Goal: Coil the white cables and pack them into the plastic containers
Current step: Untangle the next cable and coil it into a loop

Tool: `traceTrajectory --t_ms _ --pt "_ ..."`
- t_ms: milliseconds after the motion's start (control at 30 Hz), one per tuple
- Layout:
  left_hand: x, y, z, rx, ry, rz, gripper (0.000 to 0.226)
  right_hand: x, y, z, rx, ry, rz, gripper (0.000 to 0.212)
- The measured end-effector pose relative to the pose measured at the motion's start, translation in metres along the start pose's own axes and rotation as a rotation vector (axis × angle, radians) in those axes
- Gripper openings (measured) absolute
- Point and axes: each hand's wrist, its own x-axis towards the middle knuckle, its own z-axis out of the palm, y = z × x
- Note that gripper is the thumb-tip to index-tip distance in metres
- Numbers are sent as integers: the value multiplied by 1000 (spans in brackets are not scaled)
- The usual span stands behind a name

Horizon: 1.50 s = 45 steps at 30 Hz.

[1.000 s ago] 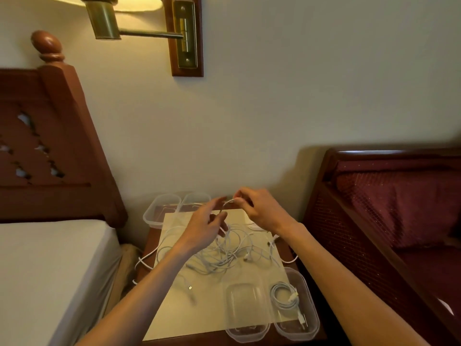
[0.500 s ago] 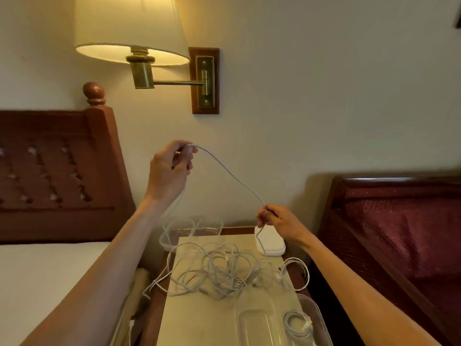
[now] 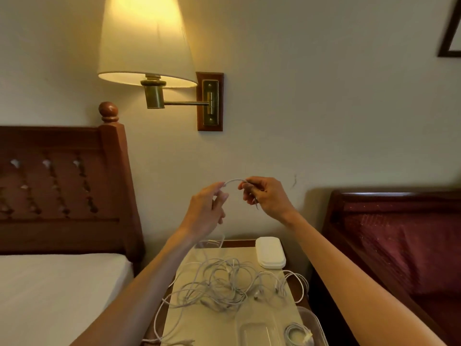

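Holding: we have a short arc of white cable [image 3: 234, 181] raised in front of the wall, well above the table [image 3: 219, 325].
Left hand: our left hand [image 3: 207, 213] pinches one end of the arc between thumb and fingertips, the other fingers loosely curled.
Right hand: our right hand [image 3: 267, 197] is curled round the other end, and a bit of the cable sticks down out of the fist.
Axis: the held stretch runs left to right between the hands and bows upward; from the left hand the cable drops toward the table.
Look: thin, white, limp; we cannot make out a plug on the held part.
Pile: a loose tangle [image 3: 224, 283] of more white cable lies mid-table, its loops crossing one another, with strands hanging over the left and right table edges.
Containers: a clear tub [image 3: 313, 320] at the near right corner holds a small coil [image 3: 296, 333]; a clear lid [image 3: 259, 332] lies just left of it; another clear tub [image 3: 209, 243] sits at the far left edge, partly hidden by our left wrist.
White box: a closed white box [image 3: 270, 252] stands at the far right corner, apart from the tangle.
Room: the table is narrow, with a bed [image 3: 57, 290] close on the left and a red seat [image 3: 404, 245] close on the right; a lamp [image 3: 146, 43] hangs on the wall high above the hands.
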Motion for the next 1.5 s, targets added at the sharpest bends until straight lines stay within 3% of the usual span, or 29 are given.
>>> traceTrajectory --t_ms 67,200,300,400,467,567,633,733,833,900,967,1067,1233,1400,1500 --pt "7 2 -6 85 109 95 12 -8 4 -1 20 -64 -4 20" --pt "22 14 -35 216 292 276 10 -39 33 6 -47 -194 39 22" --pt "26 14 -65 202 427 230 13 -55 50 3 2 -173 158 24" --pt "26 -7 -85 163 498 34 15 -60 39 -2 148 -203 264 29" --pt "23 -25 -90 243 338 -178 13 -58 20 -6 281 -215 326 33" --pt "5 -33 -74 637 -114 -436 22 -48 -12 -13 487 -235 420 34" --pt "-9 -21 -51 835 -187 -445 45 -41 -30 -15 529 -276 461 35" --pt "-20 6 -18 776 -132 -421 73 -35 -46 -15 477 -329 488 35" --pt "-17 17 -2 739 41 -137 71 -33 -57 -17 452 -360 506 34" --pt "-9 17 4 510 60 149 49 -33 -62 -22 463 -356 503 34" --pt "-4 15 6 283 -3 301 19 -34 -66 -29 488 -342 494 35" --pt "3 15 3 257 -38 387 18 -38 -68 -36 563 -340 490 38" --pt "5 22 -5 -27 -189 296 19 -44 -67 -39 694 -336 473 40" --pt "17 25 -24 453 91 505 13 -56 -65 -26 786 -345 509 37" --pt "25 23 -40 506 147 530 19 -64 -67 -19 888 -317 509 32"
